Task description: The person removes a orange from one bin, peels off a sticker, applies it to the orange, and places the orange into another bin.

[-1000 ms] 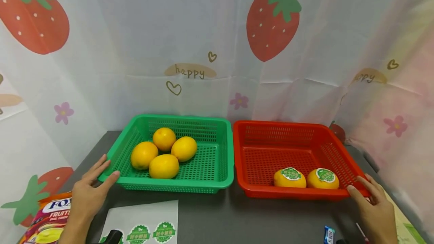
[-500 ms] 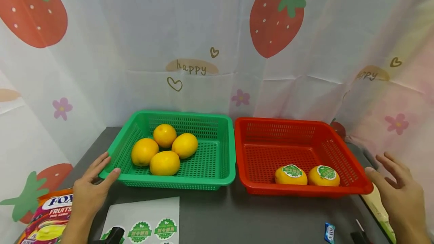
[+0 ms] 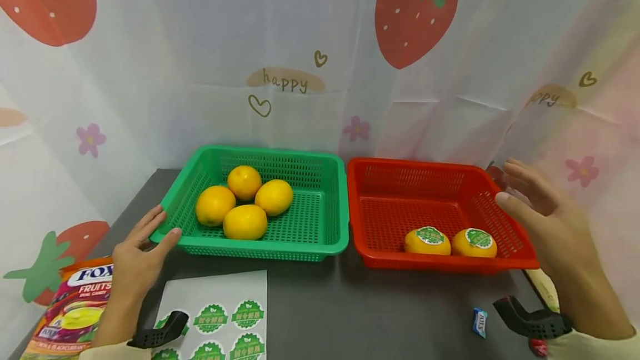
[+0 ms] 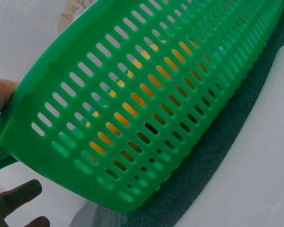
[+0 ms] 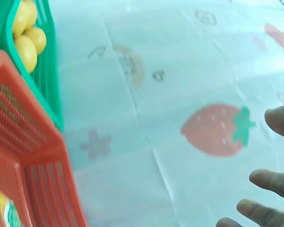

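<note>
My left hand [image 3: 139,257] rests at the near left corner of the green basket [image 3: 295,250], thumb and fingertips at its rim. In the left wrist view the thumb [image 4: 1,94] touches the rim, while other fingers [image 4: 20,195] stretch out apart from the basket wall. Several oranges [image 3: 245,222] lie at the left inside that basket. My right hand [image 3: 555,221] is raised by the right side of the red basket [image 3: 450,263], fingers spread and holding nothing. Two oranges [image 3: 428,242] with green-and-white round stickers [image 3: 479,238] sit at the red basket's near right.
A sheet of round green stickers [image 3: 210,318] lies in front of the green basket. At the left edge stands a Fox's candy bag [image 3: 75,315]. A small blue-wrapped candy [image 3: 479,322] lies on the dark table [image 3: 380,310]. A strawberry-print cloth [image 3: 225,26] hangs behind.
My right hand has let go of the red basket's near right corner, swung out to the right, then risen up and inward. The left hand stays at the green basket; the view has tilted slightly down.
</note>
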The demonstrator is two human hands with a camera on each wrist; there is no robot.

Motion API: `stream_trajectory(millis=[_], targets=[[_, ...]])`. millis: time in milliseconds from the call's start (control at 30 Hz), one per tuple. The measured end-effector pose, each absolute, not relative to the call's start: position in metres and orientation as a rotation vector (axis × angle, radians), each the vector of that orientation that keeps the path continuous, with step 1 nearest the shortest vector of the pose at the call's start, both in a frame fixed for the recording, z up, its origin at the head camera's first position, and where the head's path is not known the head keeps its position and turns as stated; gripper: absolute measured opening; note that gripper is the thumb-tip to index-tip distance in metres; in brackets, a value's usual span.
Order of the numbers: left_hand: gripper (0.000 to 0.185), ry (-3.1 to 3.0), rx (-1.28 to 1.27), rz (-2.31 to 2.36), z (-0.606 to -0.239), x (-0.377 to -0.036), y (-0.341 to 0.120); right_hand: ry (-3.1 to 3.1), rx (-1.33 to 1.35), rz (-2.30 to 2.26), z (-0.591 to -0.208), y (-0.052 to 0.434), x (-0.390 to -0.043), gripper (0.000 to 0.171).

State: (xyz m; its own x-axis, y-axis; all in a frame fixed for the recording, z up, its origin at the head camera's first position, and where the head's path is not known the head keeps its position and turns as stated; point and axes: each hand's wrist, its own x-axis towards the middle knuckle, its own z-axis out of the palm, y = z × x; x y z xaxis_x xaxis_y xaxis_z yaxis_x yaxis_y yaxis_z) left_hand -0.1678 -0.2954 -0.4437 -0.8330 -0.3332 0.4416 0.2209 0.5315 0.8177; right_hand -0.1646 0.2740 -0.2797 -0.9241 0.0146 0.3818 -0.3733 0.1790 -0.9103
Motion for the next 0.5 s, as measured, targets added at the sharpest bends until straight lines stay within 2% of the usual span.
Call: stream_trajectory(millis=[233,500], targets=[[0.047,-2.194,0.089,-1.306,-0.441,-0.167,-0.297,-2.496,0.335,1.542,-0.251,0.235,-0.176,0.05],[0.046,-2.184,0.108,-1.346,-0.443,-0.172,-0.296,-2.534,0.539,1.742,-0.24,0.189,-0.206,0.054]])
